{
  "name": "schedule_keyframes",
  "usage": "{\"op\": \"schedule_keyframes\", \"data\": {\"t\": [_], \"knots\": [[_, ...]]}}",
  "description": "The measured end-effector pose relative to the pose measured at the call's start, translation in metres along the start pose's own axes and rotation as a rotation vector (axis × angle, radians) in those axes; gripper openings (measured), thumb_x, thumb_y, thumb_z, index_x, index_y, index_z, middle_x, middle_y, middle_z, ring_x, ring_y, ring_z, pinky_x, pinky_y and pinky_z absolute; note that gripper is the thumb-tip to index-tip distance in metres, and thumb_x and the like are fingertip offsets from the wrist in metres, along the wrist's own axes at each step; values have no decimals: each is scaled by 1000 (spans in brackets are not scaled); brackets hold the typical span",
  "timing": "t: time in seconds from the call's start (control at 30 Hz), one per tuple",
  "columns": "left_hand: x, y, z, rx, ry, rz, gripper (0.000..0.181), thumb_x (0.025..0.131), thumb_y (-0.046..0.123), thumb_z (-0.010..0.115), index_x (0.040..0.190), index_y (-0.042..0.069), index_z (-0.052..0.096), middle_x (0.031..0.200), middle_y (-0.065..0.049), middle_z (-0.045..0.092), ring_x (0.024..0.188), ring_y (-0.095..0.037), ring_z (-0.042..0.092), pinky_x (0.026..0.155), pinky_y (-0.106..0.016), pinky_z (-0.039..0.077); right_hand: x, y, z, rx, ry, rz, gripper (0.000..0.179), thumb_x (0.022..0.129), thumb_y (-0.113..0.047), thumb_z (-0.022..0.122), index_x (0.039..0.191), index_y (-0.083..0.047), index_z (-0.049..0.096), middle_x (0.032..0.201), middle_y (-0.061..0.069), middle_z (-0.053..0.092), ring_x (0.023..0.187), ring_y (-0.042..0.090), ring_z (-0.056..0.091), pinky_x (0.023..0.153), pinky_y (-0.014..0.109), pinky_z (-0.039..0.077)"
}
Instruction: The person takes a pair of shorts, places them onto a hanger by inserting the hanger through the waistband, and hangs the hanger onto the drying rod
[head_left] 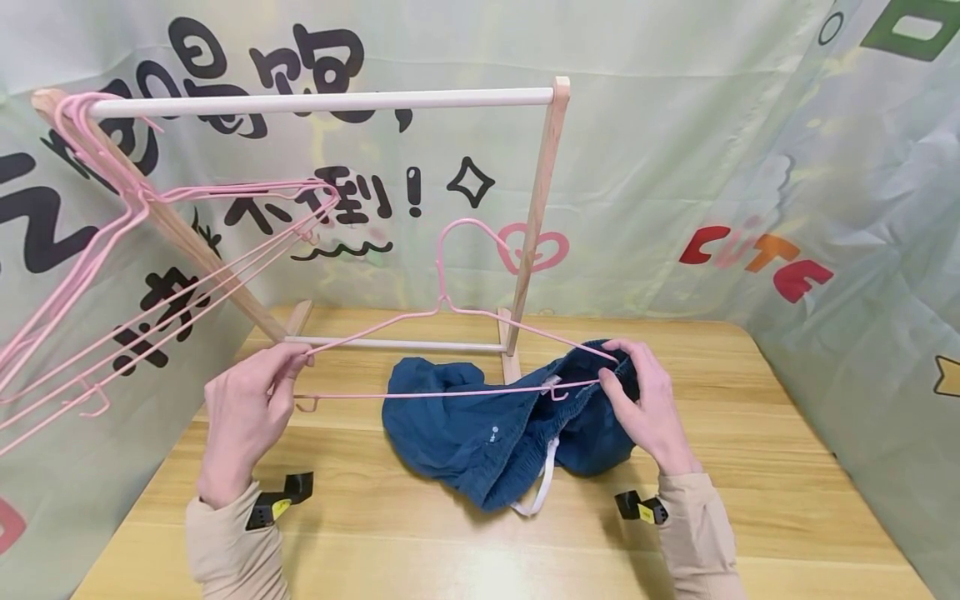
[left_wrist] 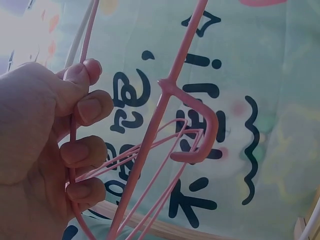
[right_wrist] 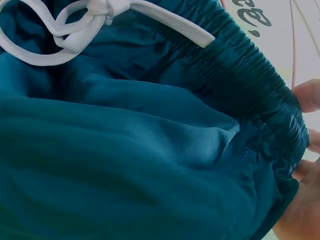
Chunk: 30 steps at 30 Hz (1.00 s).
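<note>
A pink wire hanger (head_left: 442,302) spans the space between both hands, hook upward. My left hand (head_left: 247,400) grips its left end; in the left wrist view the fingers (left_wrist: 82,152) curl round the sloping wire, while a small hook (left_wrist: 210,125) hangs off the bottom bar. The dark blue shorts (head_left: 457,433) lie bunched on the table with their right part raised. My right hand (head_left: 648,404) pinches their gathered elastic waistband (right_wrist: 270,100) at the hanger's right end, which the cloth and hand partly hide. A white drawstring (right_wrist: 170,20) is tied at the waist.
A wooden rack with a white top rail (head_left: 330,102) stands behind the hanger. Several more pink hangers (head_left: 135,196) hang at its left end, jutting toward the left arm. Printed curtains (head_left: 637,167) enclose the wooden table (head_left: 780,467) at back and sides.
</note>
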<state>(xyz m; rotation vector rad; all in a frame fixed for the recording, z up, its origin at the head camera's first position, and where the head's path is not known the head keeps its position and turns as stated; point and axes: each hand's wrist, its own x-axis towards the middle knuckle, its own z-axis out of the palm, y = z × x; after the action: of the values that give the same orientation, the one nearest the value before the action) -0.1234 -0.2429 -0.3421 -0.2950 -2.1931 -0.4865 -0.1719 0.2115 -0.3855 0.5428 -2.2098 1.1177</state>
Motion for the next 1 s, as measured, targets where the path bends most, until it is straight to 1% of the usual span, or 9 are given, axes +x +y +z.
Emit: {"op": "schedule_keyframes", "data": {"t": [0.13,0.37,0.57,0.67,0.77,0.87,0.93,1.0], "knots": [[0,1,0,0,-4,5,10,94,10,68,91,19,73,68,4,66,49,-5,34,46,-24,22,-1,-1,-1,-7,-16,-22,33,90,2,64,122,-3,62,116,15,63,111,11,55,98,12,34],[0,1,0,-1,-5,8,11,93,10,69,89,19,73,64,5,62,49,-5,34,46,-25,22,0,-2,-2,-41,-30,-70,32,91,1,64,123,-5,63,115,12,63,112,21,54,99,14,33],[0,1,-2,14,-4,13,12,92,8,70,90,20,74,64,5,62,50,-4,36,47,-24,22,-1,-1,-3,-50,-41,-52,28,95,-1,60,123,-3,62,117,13,62,114,26,51,100,17,31],[-1,1,-2,14,-7,13,13,91,8,70,90,20,74,65,5,64,50,-4,36,47,-25,22,-1,-1,-4,-37,-63,-43,26,100,-2,53,124,-2,61,119,14,61,116,25,50,102,16,30],[-1,1,-2,16,-8,14,13,91,8,70,90,20,74,64,5,63,50,-4,35,46,-25,22,-1,-1,-6,-10,-100,-31,29,102,-1,46,126,-4,61,120,12,61,116,17,49,101,13,29],[-1,0,-3,24,-10,14,12,91,9,70,90,20,74,64,5,63,50,-4,36,46,-25,22,-1,0,-9,28,-133,-5,36,97,4,42,126,-6,61,121,11,61,116,9,48,100,12,29],[-2,0,-3,28,-12,15,13,91,8,70,90,20,74,64,5,63,49,-3,36,46,-24,22,-2,0,-9,36,-137,9,43,89,9,42,125,-6,61,120,10,60,115,5,48,99,11,30],[-2,0,-4,30,-18,12,13,92,9,70,91,21,74,65,6,64,49,-4,36,46,-24,22,-2,0,-9,23,-124,13,46,81,12,42,120,-3,60,118,12,60,111,6,49,97,11,30]]}}
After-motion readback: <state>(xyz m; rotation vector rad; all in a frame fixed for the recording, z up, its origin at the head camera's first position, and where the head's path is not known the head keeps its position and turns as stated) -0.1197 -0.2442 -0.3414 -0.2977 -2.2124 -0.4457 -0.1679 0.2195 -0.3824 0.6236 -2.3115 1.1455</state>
